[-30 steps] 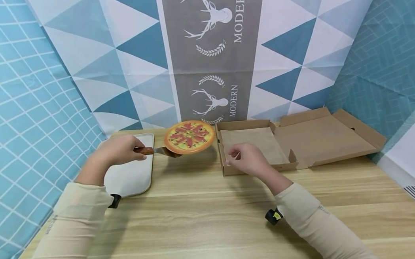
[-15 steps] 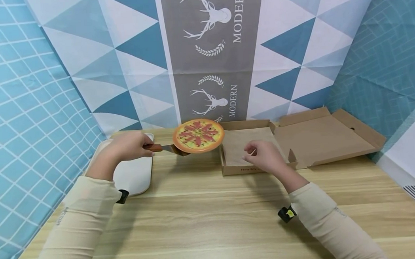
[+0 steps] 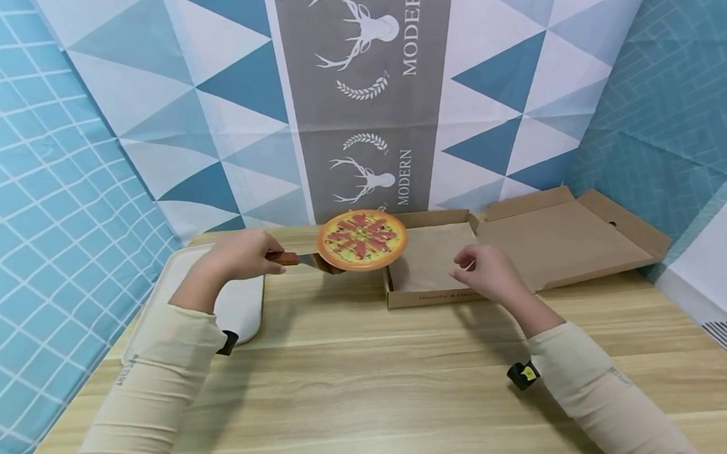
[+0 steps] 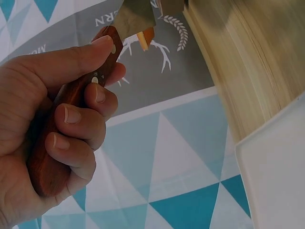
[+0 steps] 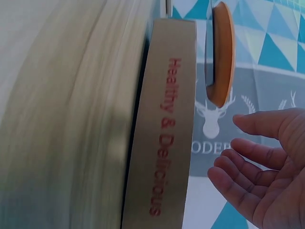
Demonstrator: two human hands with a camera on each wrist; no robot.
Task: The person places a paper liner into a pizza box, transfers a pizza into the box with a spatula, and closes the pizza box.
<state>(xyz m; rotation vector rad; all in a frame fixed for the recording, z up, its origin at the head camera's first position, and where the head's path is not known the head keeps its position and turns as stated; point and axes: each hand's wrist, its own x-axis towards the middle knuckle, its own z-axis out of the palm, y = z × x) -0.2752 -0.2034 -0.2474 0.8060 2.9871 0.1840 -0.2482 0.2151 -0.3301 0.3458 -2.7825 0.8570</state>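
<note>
My left hand (image 3: 243,255) grips the wooden handle of a spatula (image 3: 285,258), fingers and thumb wrapped round it in the left wrist view. On the metal blade rests a round pizza (image 3: 362,239) with an orange crust and red strips on top. It is held above the table, its right part overlapping the left edge of the cardboard pizza box (image 3: 430,297) in the head view. Brown paper (image 3: 437,254) lines the box. My right hand (image 5: 267,167) hovers over the box's front part, fingers loosely bent and holding nothing. A gap separates it from the pizza.
The box lid (image 3: 564,235) lies folded back to the right. At the left, under my left forearm, a white tray (image 3: 243,307) lies on the wooden table (image 3: 374,393). Patterned cloth walls (image 3: 368,102) stand behind and at both sides.
The spatula and pizza have moved right with my left hand, from beside the box to over its left edge. My right hand has also shifted right, across the box.
</note>
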